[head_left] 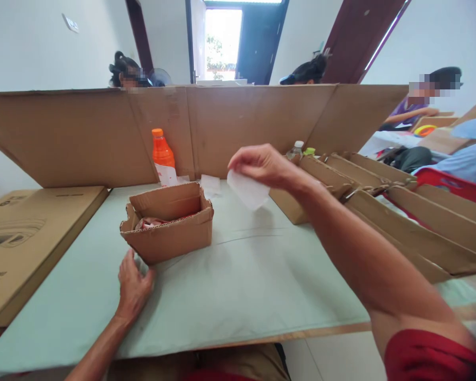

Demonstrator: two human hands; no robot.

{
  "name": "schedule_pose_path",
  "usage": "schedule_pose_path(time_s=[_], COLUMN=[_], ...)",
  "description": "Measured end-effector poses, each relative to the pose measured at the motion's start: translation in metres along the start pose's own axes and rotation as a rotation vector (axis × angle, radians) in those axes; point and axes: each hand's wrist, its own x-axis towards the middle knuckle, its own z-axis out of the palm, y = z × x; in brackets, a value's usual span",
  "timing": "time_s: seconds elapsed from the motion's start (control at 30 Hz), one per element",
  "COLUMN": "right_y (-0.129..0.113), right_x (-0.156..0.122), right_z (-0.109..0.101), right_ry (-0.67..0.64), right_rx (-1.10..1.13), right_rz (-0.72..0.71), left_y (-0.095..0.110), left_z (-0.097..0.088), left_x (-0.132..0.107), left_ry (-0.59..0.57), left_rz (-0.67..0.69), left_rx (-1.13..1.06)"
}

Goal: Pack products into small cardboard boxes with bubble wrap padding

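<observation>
My right hand (pixel 257 163) is raised over the far middle of the table, its fingers pinching a thin, white, translucent sheet (pixel 248 189) by the upper edge. The sheet hangs down a little above the tabletop. On the left, my left hand (pixel 135 280) rests by the near corner of a small open cardboard box (pixel 174 242). Its thumb and fingers are apart with nothing between them; whether a fingertip touches the box I cannot tell. Pinkish and red items (pixel 150 223) lie inside the box, partly hidden by its walls. More thin white sheets (pixel 210 186) lie behind it.
A tall cardboard partition (pixel 254 114) closes off the back. Before it stands an orange bottle (pixel 163 153). Several long cardboard trays (pixel 404 227) fill the right, with a clear bottle (pixel 296 149) behind. A large flat carton (pixel 35 238) lies left. Several people sit beyond the partition.
</observation>
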Motion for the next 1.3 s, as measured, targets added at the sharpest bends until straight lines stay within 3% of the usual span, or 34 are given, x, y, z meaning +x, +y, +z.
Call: schedule_pose_path(time_s=[0.07,0.13,0.23,0.3,0.4,0.47,0.6,0.7,0.8,0.9,0.97,1.1,1.2,1.3], right_y=[0.001,0.002,-0.006,-0.019,-0.032,-0.026,0.012,0.042,0.068,0.100,0.126,0.164,0.154,0.108], right_x=[-0.028,-0.064,-0.123,-0.155,-0.184,-0.192,-0.200,-0.203,-0.197,-0.178,-0.159,-0.135,-0.155,-0.208], right_z=[0.033,0.068,0.111,0.124,0.118,0.105,0.092,0.109,0.135,0.147,0.143,0.119,0.099,0.087], right_ry=[-0.200,-0.356,-0.489,-0.550,-0.571,-0.481,-0.205,-0.193,-0.363,-0.477,-0.462,-0.307,-0.163,-0.066], right_rx=[-0.057,-0.069,-0.025,0.033,0.177,0.250,0.123,-0.073,-0.228,-0.309,-0.371,-0.493,-0.495,-0.372], right_rz=[0.019,0.032,-0.003,-0.022,0.004,0.102,0.313,0.206,0.089,0.059,0.134,0.383,0.448,0.326], left_y=[0.007,0.018,0.043,0.060,0.082,0.093,0.106,0.107,0.105,0.102,0.101,0.100,0.099,0.099], left_z=[-0.013,-0.026,-0.036,-0.032,-0.010,0.006,0.021,0.018,0.016,0.018,0.020,0.022,0.021,0.019], left_x=[-0.022,-0.045,-0.072,-0.081,-0.088,-0.090,-0.095,-0.101,-0.107,-0.112,-0.113,-0.113,-0.112,-0.110], left_ry=[0.164,0.198,-0.001,-0.190,-0.447,-0.584,-0.769,-0.869,-0.906,-0.890,-0.877,-0.866,-0.867,-0.846], left_rz=[0.126,0.310,0.525,0.620,0.759,0.828,0.857,0.843,0.846,0.859,0.864,0.890,0.942,0.983], left_rx=[0.004,-0.013,-0.105,-0.176,-0.264,-0.277,-0.208,-0.212,-0.197,-0.173,-0.162,-0.122,-0.071,-0.057])
